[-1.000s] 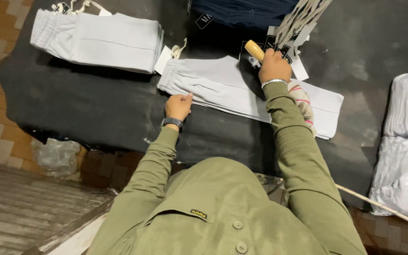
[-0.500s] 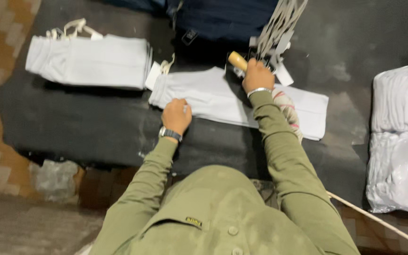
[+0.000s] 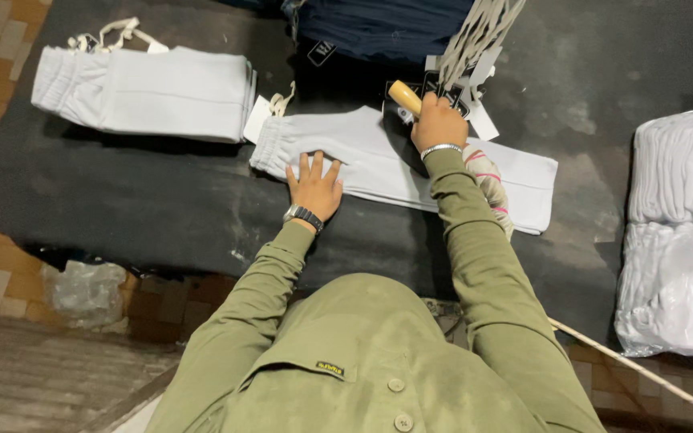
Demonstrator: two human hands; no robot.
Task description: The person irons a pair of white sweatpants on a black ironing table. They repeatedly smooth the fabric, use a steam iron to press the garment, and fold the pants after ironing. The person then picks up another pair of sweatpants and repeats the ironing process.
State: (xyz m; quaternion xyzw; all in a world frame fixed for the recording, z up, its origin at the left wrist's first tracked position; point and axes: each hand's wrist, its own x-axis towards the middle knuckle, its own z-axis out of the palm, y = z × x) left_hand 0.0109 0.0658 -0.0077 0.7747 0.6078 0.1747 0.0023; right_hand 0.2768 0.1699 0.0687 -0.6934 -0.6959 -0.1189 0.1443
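A pair of light grey pants [image 3: 378, 160] lies flat on a dark cloth-covered table [image 3: 162, 208]. My left hand [image 3: 314, 183] rests palm down on the pants near the waistband, fingers spread. My right hand [image 3: 438, 122] grips a wooden handle [image 3: 404, 97] of a tool over the middle of the pants; the tool's body is hidden behind the hand. A bundle of pale cords with tags [image 3: 475, 48] hangs just above that hand. A striped cloth [image 3: 491, 188] lies under my right forearm.
A folded stack of the same grey pants [image 3: 146, 92] sits at the far left. Dark blue garments [image 3: 378, 28] lie at the far edge. White bagged garments [image 3: 675, 232] pile up at the right. A thin pale rod [image 3: 643, 373] crosses the lower right. A crumpled plastic bag [image 3: 82, 289] lies on the floor.
My left hand has slid onto the pants and spread flat near the waistband. My right hand has stayed on the wooden handle.
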